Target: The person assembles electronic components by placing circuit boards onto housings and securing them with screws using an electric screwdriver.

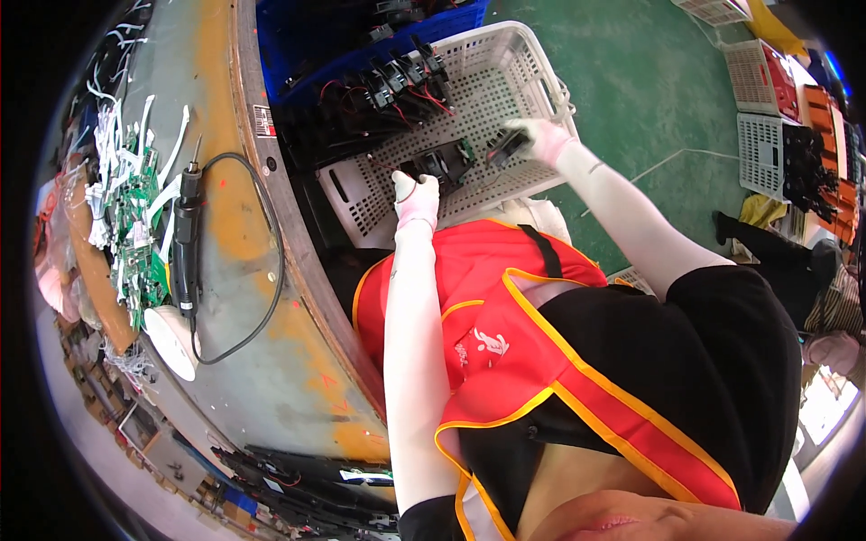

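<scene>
Both my hands, in white gloves and sleeves, are over a white perforated plastic crate. My right hand grips a small black plastic part at the crate's right side. My left hand is closed in a fist near the crate's near side, and what its fingers hold is hidden. Beside it, between my hands, a black plastic assembly with a small green board at one end lies in the crate. Several similar black assemblies with red wires stand in a row along the crate's far left.
A blue crate with black parts stands beyond. To the left, a metal-topped workbench bears a black corded electric screwdriver and a pile of green circuit boards with white cables. Stacked crates and a person are at the right.
</scene>
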Demonstrator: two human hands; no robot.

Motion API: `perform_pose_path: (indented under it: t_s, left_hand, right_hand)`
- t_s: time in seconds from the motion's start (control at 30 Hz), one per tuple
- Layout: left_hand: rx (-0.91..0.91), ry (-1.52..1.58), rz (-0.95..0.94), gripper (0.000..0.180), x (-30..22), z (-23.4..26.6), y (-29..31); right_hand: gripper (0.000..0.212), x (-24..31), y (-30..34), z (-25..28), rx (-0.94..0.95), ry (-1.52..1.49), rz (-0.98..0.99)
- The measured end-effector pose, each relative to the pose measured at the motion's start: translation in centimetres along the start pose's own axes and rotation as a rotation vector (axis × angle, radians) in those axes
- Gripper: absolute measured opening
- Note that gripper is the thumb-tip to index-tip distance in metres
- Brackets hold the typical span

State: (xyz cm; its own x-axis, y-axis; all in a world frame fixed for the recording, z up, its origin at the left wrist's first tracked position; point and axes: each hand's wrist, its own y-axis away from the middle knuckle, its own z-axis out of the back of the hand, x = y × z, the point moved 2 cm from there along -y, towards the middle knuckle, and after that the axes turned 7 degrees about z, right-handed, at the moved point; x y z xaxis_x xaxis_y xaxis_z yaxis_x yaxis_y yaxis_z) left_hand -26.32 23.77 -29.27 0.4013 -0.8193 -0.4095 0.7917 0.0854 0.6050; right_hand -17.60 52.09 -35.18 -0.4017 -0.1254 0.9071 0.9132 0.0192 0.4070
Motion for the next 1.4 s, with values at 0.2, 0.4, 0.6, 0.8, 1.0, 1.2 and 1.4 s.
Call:
perform_pose_path:
  t_s: [0.2,0.4,0.6,0.8,1.0,1.2,1.4]
  left_hand:
    - [-0.080,-0.038,-0.004,0.039,1.3,-0.9,-0.9]
    - [0.172,0.504,0.333,0.050,3.6,-3.9,-3.8]
    - [-0.175,-0.060,-0.041,0.052,5.4,-5.0,-4.3]
    - [-0.039,0.724,-0.085,0.053,13.9,-13.6,-14.4]
    - [0.189,0.920,0.184,0.055,9.3,-8.9,-7.1]
    - [0.057,-0.023,-0.067,0.053,1.3,-3.9,-2.1]
    - [0.014,0.479,0.127,0.036,3.5,-5.1,-3.1]
  right_hand:
    - [0.034,3.7,-0.9,4.6,-0.197,-0.105,-0.329]
    - [0.019,5.2,-4.3,7.7,0.136,0.622,0.088]
    - [0.029,12.6,-12.4,6.2,0.354,1.165,0.100]
    - [0.028,13.1,-21.3,6.1,0.532,1.374,0.398]
    - [0.030,13.8,-21.0,4.3,-0.216,0.575,-0.016]
    - [0.075,14.0,-20.9,2.7,-0.311,0.206,-0.051]
    - [0.099,14.6,-20.5,1.3,-0.260,0.622,-0.267]
